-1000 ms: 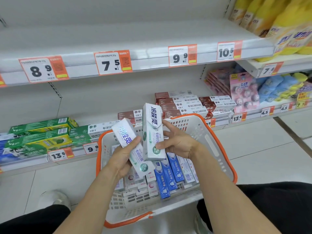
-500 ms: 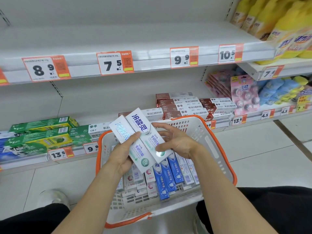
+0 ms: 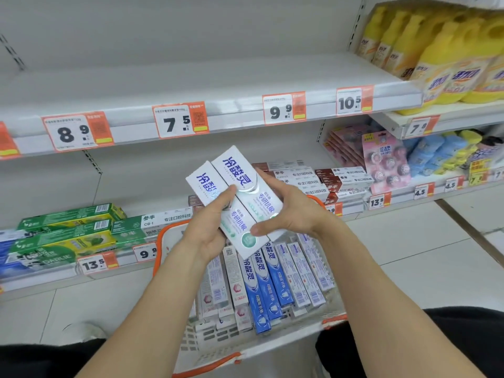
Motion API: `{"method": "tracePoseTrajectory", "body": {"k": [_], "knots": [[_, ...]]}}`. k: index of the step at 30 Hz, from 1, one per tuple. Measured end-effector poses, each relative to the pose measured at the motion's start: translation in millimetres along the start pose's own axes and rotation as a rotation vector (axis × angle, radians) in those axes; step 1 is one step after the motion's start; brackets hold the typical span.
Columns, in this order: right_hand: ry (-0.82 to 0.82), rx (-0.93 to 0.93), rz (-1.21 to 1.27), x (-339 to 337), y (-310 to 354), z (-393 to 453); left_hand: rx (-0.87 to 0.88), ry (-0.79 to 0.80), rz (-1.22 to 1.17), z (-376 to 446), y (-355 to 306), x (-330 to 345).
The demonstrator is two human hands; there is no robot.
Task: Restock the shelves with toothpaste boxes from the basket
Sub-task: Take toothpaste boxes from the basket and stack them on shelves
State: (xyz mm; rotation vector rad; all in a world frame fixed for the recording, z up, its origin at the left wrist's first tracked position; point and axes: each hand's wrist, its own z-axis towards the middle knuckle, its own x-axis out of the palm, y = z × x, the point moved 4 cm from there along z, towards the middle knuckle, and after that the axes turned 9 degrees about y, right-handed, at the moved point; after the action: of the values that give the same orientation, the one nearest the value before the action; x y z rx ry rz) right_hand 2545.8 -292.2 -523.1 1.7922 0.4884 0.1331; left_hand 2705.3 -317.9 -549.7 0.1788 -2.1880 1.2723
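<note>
Left hand [image 3: 210,227]: thumb lies across the printed faces of two white toothpaste boxes [image 3: 240,197], fingers curled under and hidden behind them, so the pair is pinched from front and back. Right hand [image 3: 294,214]: fingers run up the far long edge of the right-hand box, thumb presses the lower near corner; it squares the two boxes side by side. Both boxes sit at centre frame, tilted with their top ends toward upper left, long edges touching, held above the basket [image 3: 174,236] and apart from its contents. Handling judgement: thin carton round a tube, light, stiff along its length but crushable on the broad faces; glossy print looks somewhat slippery. Best taken across the narrow sides near mid-length, as the hands do, with modest pressure; held as a pair, one box could slide past the other if the grip loosens. Below the hands, in the lower centre of the frame, the basket holds more stock: blue boxes [image 3: 261,293] and white boxes standing on edge in rows. Behind, at upper centre, the upper shelf [image 3: 191,85] above the 7.5 price tag [image 3: 180,121] looks a likely target. Lower shelf, left of frame: green boxes [image 3: 68,216]; right of centre: brown-and-white boxes [image 3: 341,178].
</note>
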Motion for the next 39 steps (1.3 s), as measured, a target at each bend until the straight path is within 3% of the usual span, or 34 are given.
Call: {"method": "tracePoseTrajectory", "body": {"k": [5, 10, 13, 16, 19, 23, 27, 31, 34, 39], "knots": [[-0.012, 0.006, -0.336, -59.9, 56.1, -24.4, 0.144, -0.221, 0.343, 5.7, -53.6, 4.2], [-0.009, 0.012, -0.61, -90.5, 96.1, -47.4, 0.204, -0.001, 0.738, -0.9, -101.5, 44.5], [0.002, -0.014, -0.634, -92.5, 94.0, -55.2, 0.117, 0.207, 0.931, -2.9, -103.9, 52.2], [0.01, 0.042, -0.751, -96.2, 79.2, -48.9, 0.087, 0.303, 1.082, -0.3, -95.2, 54.2], [-0.058, 0.047, -0.783, -108.0, 73.3, -42.5, 0.157, 0.29, 1.064, 11.1, -94.1, 56.0], [-0.194, -0.024, -0.717, -137.2, 88.3, -44.3, 0.381, 0.219, 1.014, 27.8, -107.3, 75.8], [-0.621, -0.108, -0.722, -188.9, 118.3, -59.5, 0.65, 0.019, 0.82, 53.9, -128.6, 102.8], [-0.935, -0.294, -0.703, -237.7, 137.0, -79.2, 0.86, -0.095, 0.646, 95.0, -144.1, 139.8], [-1.07, -0.357, -0.638, -266.4, 131.1, -85.5, 0.915, -0.108, 0.66, 129.9, -144.0, 177.6], [-1.045, -0.317, -0.702, -298.8, 107.9, -62.3, 0.811, -0.024, 0.922, 187.3, -140.8, 236.4]]}}
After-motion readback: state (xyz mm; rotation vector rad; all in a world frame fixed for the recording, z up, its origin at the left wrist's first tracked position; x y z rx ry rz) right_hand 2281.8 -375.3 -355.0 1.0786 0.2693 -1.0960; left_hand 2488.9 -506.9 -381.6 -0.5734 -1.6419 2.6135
